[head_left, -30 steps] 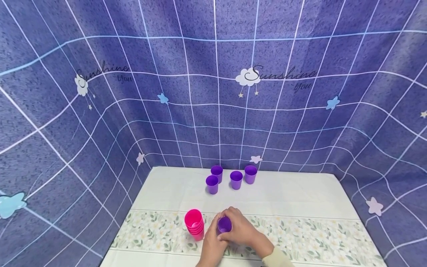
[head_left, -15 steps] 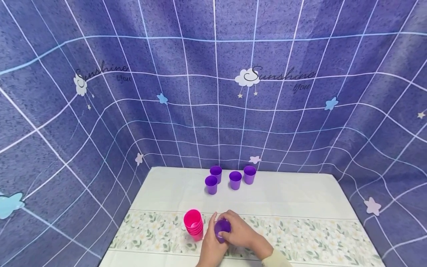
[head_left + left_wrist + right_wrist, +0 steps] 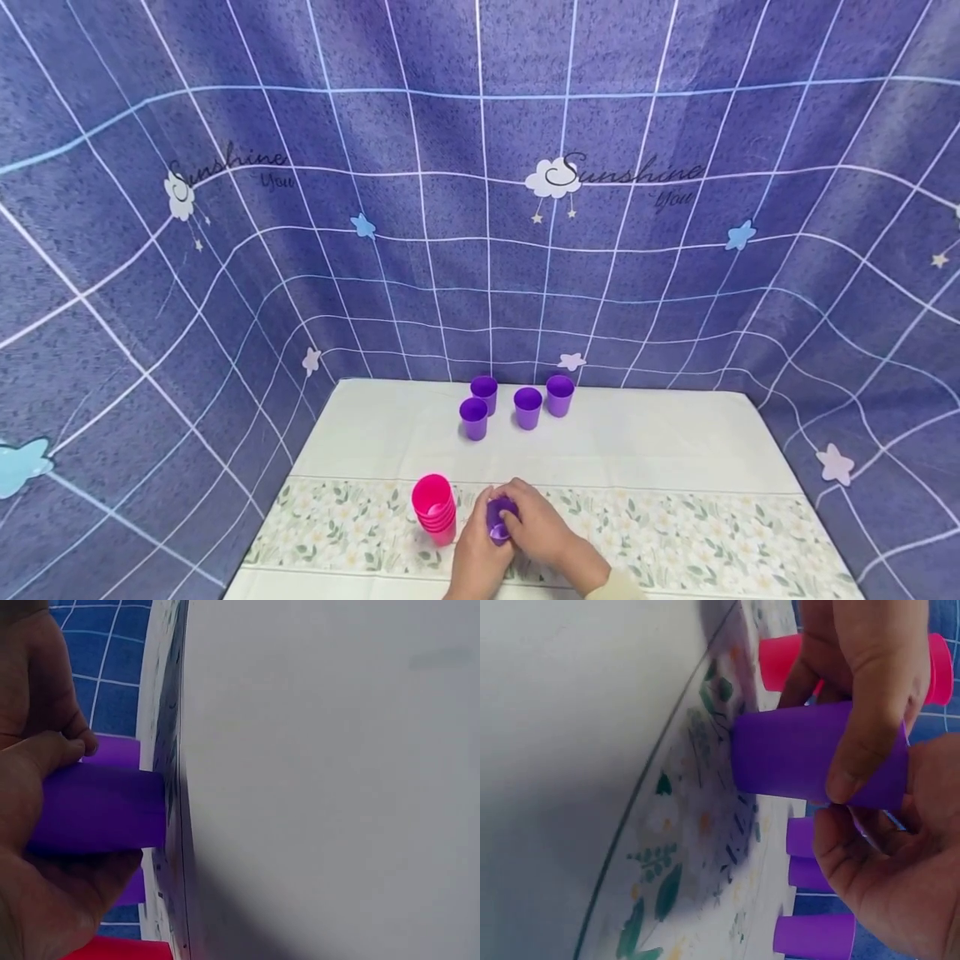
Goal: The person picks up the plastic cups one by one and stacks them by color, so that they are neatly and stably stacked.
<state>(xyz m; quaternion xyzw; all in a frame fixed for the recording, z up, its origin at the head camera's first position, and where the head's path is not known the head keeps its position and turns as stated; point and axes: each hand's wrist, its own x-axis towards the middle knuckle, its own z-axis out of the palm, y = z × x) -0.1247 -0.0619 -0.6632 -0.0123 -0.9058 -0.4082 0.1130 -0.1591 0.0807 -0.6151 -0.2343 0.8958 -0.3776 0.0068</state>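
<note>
Low over the floral band of the tablecloth, both hands hold one purple cup [image 3: 498, 525], its mouth facing up toward the head camera. My left hand [image 3: 480, 552] grips its left side; in the left wrist view, thumb and fingers lie along the cup wall [image 3: 105, 810]. My right hand [image 3: 538, 523] pinches the rim from the right, thumb at the mouth. From the right wrist view, the left thumb crosses the cup's side, while the right fingertips sit at the rim. A stack of nested pink cups [image 3: 435, 508] stands just left of the left hand.
Several purple cups stand upright near the back of the table: two at left, the front one [image 3: 473, 419] overlapping the rear one [image 3: 484, 392], and two at right [image 3: 528, 408]. A blue grid-patterned curtain [image 3: 517, 275] encloses the table's back and sides.
The held purple cup has come slightly nearer the person and tilted, so more of its inside shows. The right thumb has shifted at its mouth. The pink stack and back cups stay put.
</note>
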